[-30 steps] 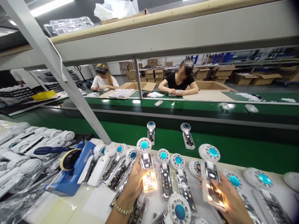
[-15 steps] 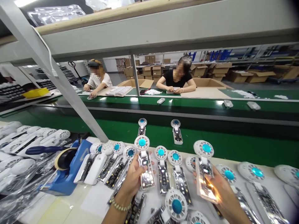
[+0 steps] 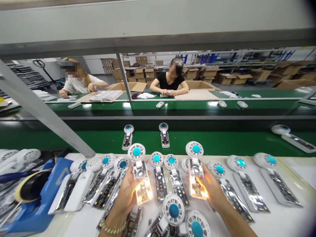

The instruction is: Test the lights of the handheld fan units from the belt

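My left hand [image 3: 127,194], with a beaded bracelet at the wrist, holds a white fan device [image 3: 141,174] with a round blue-centred head and a clear body; its lamps glow orange-yellow under my thumb. In my right hand [image 3: 212,187] is a similar device [image 3: 196,174], also lit. Both stand nearly upright, heads away from me. Between them lie two unlit units, one of them a fan device [image 3: 160,177]. Nearer to me another round fan head [image 3: 173,209] overlaps other units.
A blue tape dispenser [image 3: 37,204] stands at the left beside a slanted grey post [image 3: 49,112]. Two fan units lie on the green belt [image 3: 98,138] ahead, another at its right. Two people [image 3: 170,80] [image 3: 79,79] sit across the line. Cardboard boxes stand behind.
The lamps in my left hand's device have lit up; the right one was lit before. The view has shifted right, and my hands are slightly closer together. The person at the left has moved their hands.
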A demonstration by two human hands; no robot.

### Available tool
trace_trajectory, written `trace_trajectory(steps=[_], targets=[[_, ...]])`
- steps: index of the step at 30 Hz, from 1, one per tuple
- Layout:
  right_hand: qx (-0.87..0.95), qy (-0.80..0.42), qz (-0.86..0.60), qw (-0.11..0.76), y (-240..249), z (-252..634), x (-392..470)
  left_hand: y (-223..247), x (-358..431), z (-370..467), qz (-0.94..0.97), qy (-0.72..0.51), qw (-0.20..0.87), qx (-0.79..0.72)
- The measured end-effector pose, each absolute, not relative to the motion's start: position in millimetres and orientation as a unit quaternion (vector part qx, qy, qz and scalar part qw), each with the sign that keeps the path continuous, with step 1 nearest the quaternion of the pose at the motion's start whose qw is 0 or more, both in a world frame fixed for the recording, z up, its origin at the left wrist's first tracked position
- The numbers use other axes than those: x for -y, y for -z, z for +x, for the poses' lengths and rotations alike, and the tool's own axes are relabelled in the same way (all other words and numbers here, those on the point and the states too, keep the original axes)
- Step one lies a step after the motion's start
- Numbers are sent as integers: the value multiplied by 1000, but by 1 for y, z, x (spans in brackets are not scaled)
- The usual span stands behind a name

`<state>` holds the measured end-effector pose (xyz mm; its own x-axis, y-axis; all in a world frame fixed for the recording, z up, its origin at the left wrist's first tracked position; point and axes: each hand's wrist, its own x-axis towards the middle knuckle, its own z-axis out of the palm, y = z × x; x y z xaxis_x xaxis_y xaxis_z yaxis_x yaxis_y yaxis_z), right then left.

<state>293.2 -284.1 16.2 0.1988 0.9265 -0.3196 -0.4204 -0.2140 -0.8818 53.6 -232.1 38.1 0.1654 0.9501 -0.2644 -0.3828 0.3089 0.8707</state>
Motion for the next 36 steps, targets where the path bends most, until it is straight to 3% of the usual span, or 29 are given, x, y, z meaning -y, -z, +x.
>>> trace_trajectory(steps=[36], targets=[[260, -629, -466, 566, -7, 297, 289, -27, 229, 45, 386, -454, 712, -370]])
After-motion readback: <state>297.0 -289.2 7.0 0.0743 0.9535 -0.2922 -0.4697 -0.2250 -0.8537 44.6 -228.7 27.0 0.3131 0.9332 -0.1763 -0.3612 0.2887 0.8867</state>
